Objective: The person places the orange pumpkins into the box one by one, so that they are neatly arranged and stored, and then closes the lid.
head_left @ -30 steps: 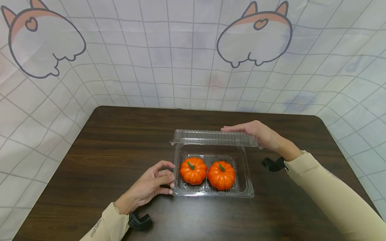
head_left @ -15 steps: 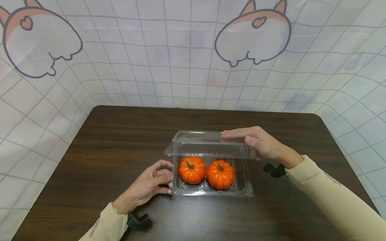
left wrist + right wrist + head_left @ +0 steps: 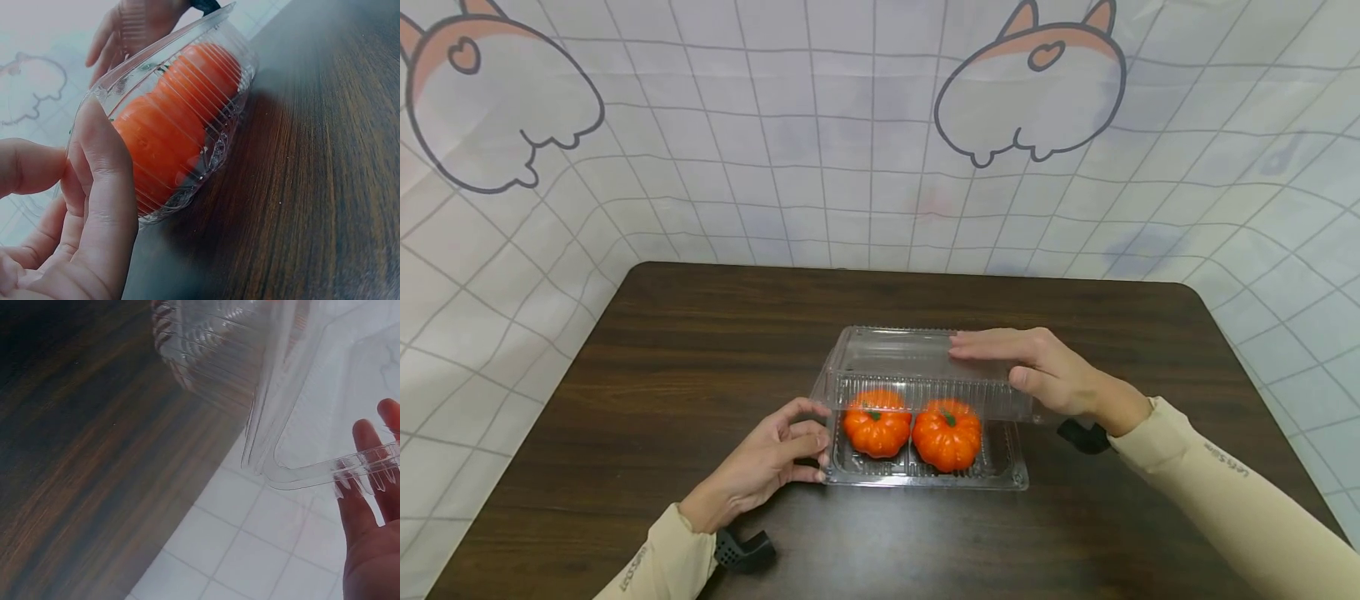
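Note:
Two small orange pumpkins with green stems, the left one [image 3: 872, 435] and the right one [image 3: 947, 442], sit side by side in a clear plastic clamshell container [image 3: 925, 481]. Its hinged lid [image 3: 898, 354] leans forward, partly lowered over the pumpkins' back halves. At the left side, my left hand [image 3: 767, 462] pinches the container's rim between thumb and fingers, as the left wrist view shows. My right hand [image 3: 1052, 371] lies with straight fingers against the lid's outer top. In the right wrist view, the lid's ribbed edge [image 3: 306, 478] crosses in front of the fingers.
The container stands on a dark wood-grain table [image 3: 700, 333]. A white cloth with grid lines and cartoon animals [image 3: 880, 167] hangs around the back and sides. Each wrist carries a black camera mount, such as the left one [image 3: 745, 552].
My right hand has brought the lid forward and down from nearly upright, so it now covers the pumpkins' back halves. My left hand stays at the container's left rim.

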### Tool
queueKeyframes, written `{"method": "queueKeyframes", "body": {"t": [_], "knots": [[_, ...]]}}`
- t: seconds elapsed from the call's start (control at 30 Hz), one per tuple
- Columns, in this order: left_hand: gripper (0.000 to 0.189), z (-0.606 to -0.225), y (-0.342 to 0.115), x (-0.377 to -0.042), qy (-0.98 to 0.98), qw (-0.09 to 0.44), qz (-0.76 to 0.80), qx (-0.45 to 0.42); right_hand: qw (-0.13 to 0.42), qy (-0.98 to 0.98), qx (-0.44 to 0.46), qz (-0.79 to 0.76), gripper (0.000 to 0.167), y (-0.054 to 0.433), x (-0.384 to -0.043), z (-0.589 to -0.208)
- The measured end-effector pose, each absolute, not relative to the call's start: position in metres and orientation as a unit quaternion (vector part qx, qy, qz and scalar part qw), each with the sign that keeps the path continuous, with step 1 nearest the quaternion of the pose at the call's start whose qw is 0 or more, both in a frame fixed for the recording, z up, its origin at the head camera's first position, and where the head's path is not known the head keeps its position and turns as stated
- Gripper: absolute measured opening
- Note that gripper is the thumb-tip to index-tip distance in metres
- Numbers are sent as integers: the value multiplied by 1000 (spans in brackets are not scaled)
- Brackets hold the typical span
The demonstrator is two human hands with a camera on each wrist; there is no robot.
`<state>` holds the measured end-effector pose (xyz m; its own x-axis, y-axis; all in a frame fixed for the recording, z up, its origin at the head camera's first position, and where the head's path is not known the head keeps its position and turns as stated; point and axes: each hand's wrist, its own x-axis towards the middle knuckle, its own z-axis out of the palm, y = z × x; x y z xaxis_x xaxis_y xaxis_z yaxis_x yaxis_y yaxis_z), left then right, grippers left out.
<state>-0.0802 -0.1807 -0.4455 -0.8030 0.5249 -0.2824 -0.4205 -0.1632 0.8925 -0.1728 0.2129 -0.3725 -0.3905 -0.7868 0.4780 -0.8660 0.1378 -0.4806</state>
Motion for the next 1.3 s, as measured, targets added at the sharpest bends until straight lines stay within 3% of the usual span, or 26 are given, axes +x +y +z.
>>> {"method": "queueKeyframes", "body": {"t": [0.77, 1.3], "knots": [[35, -445, -182, -79, 563, 310, 763, 63, 214, -720, 612, 247, 70, 205, -156, -398], [31, -447, -183, -80, 557, 307, 769, 56, 254, -724, 615, 183, 68, 207, -152, -410]]}}
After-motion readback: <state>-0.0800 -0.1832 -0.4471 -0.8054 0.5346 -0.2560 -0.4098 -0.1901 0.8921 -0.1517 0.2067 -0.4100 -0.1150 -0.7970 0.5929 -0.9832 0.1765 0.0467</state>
